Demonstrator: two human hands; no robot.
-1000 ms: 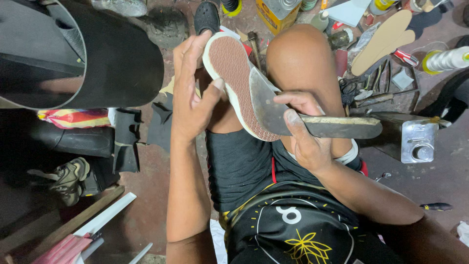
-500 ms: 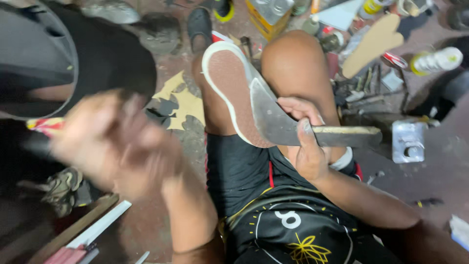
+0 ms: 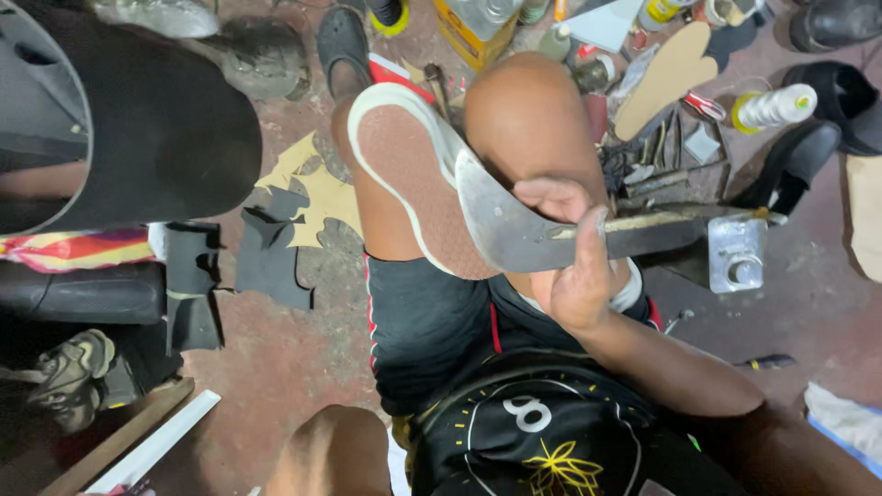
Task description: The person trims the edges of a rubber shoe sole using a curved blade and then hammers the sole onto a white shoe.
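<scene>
The shoe sole [image 3: 413, 174], propped on the thigh at 12 o'clock, was met by the curved knife [image 3: 533, 234], right hand [image 3: 574, 276] fingers clamped round the handle; left hand out of view; edge trimming judged unfinished.

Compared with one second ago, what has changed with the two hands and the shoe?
The left hand let go of the shoe and swung away to the left; now only its forearm shows at the bottom edge. The right hand holds the curved knife against the sole as before, and the shoe rests on the leg as it did.
</scene>
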